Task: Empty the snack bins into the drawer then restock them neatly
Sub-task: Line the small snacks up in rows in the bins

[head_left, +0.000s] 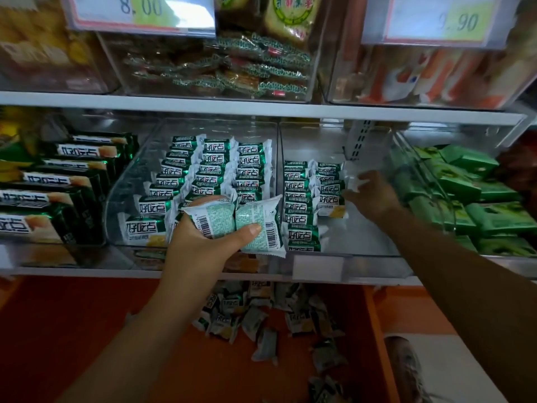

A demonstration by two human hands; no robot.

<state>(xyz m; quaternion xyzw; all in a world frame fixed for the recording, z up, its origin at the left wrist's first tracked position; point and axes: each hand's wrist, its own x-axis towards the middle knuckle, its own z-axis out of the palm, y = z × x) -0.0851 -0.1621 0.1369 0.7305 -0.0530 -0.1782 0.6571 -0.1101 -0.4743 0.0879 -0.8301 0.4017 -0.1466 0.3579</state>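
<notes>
At the bins (125, 181), outstretched hands (200, 242) (374, 196) on packets (232, 219)

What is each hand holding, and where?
The left hand grips two snack packets round their lower edges, thumb across the backs. The right hand seems to pinch a packet by its white end.

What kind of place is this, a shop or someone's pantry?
Probably a small shop's snack shelves: printed price tags up top, clear bins of neatly rowed snack packets, and the left hand holding two more.
</notes>
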